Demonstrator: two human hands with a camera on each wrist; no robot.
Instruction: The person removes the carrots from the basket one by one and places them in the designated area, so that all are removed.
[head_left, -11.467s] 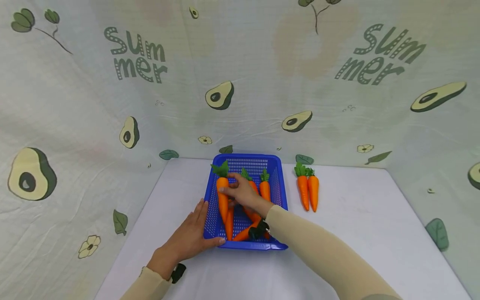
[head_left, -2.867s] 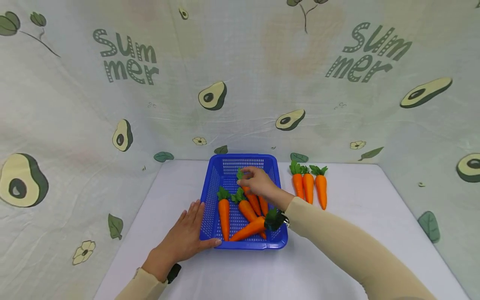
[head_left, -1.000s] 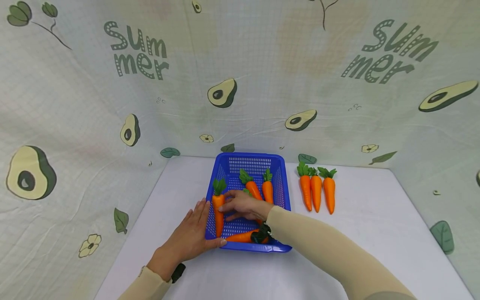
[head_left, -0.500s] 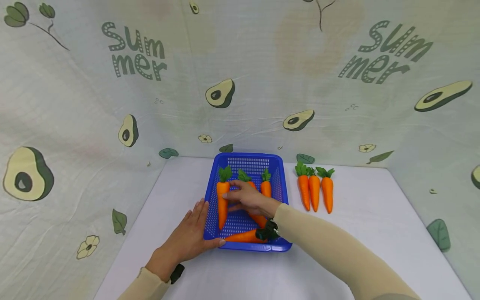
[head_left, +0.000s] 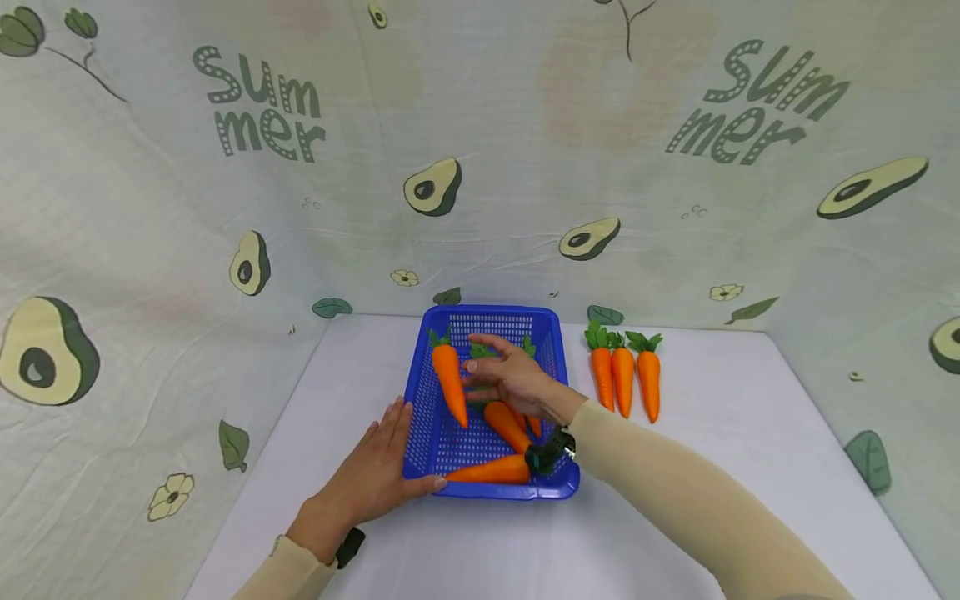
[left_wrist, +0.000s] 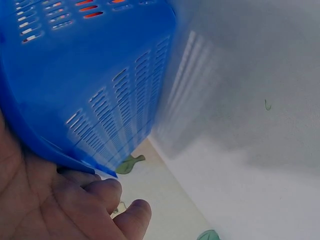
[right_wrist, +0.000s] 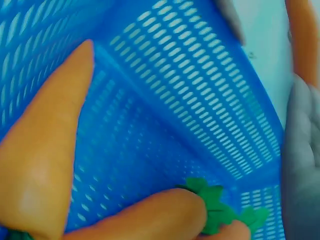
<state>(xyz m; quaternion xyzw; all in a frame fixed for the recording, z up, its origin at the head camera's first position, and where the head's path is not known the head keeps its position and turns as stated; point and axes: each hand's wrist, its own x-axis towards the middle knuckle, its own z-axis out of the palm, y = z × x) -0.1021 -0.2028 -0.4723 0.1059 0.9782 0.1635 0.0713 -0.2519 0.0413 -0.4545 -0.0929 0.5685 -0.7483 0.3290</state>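
Observation:
My right hand [head_left: 517,379] is above the blue plastic basket [head_left: 558,350], pinching an orange carrot [head_left: 450,375] with a green top between thumb and fingertips. The carrot leans, its tip pointing towards me; in the right wrist view it blurs at the upper right. Below, another carrot [head_left: 491,471] lies across the basket's front, and a second one [head_left: 506,427] slants behind it. More carrots are partly hidden under my right hand, their leafy tops showing. My left hand [head_left: 371,467] rests at the basket's front left corner, fingers straight along the left side and thumb on the front rim.
Right of the basket, three carrots lie side by side on the white table [head_left: 720,467], the outermost carrot [head_left: 649,383] slightly apart. A printed cloth [head_left: 510,117] with avocados and lettering hangs behind and at both sides.
A third carrot has joined the two on the table since the oldest frame. In the last second my right hand has raised a carrot from the basket's left side and tilted it.

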